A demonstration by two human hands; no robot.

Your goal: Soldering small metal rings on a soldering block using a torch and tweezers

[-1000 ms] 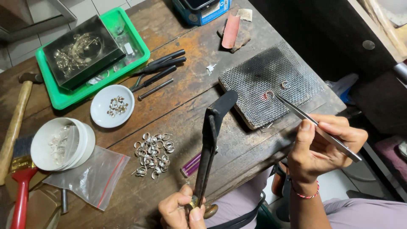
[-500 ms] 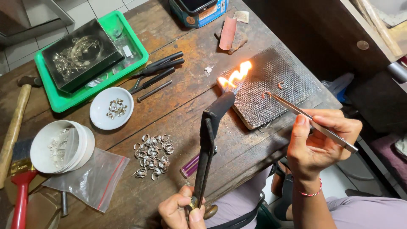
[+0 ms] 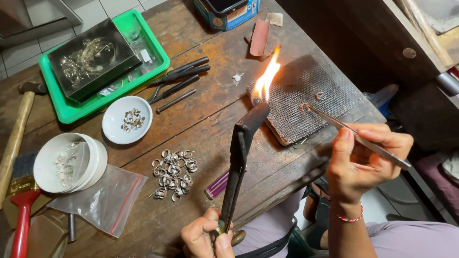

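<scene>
My left hand [image 3: 206, 235] grips the base of a black torch [image 3: 239, 157] near the bench's front edge. Its nozzle points away from me and an orange flame [image 3: 266, 79] rises at the near left corner of a wire mesh pad [image 3: 306, 98]. My right hand [image 3: 363, 160] pinches long metal tweezers [image 3: 354, 134], whose tips touch a small silver ring [image 3: 304, 107] on the mesh. A second ring [image 3: 320, 96] lies a little farther back on the pad.
A pile of silver rings [image 3: 173, 173] lies on the wooden bench [image 3: 201, 119] beside a plastic bag [image 3: 98, 198]. Further left are a white dish [image 3: 127, 119], a round white container [image 3: 69, 162], a green tray [image 3: 103, 62], pliers [image 3: 177, 79], a hammer [image 3: 16, 134] and a red-handled brush [image 3: 21, 210].
The torch, unlit a second ago, now burns, and its flame has grown taller. The tweezers' tips have stayed at the ring on the mesh.
</scene>
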